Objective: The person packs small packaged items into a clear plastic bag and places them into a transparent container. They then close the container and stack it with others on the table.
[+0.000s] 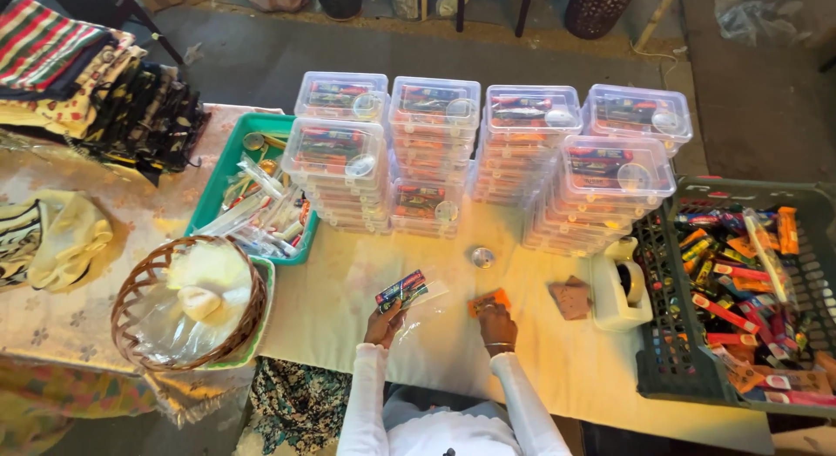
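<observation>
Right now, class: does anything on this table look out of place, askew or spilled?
Nothing is spilled or damaged. The box stacks lean a little, and a small round lid lies alone on the cloth. The left hand holds a packet; the right hand touches an orange packet.

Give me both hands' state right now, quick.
Left hand: closed on a small dark packet, lifted off the table.
Right hand: fingers down on an orange packet lying on the table; grip unclear.

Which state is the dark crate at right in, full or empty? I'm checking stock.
Full: the dark crate is heaped with colourful packets.
</observation>
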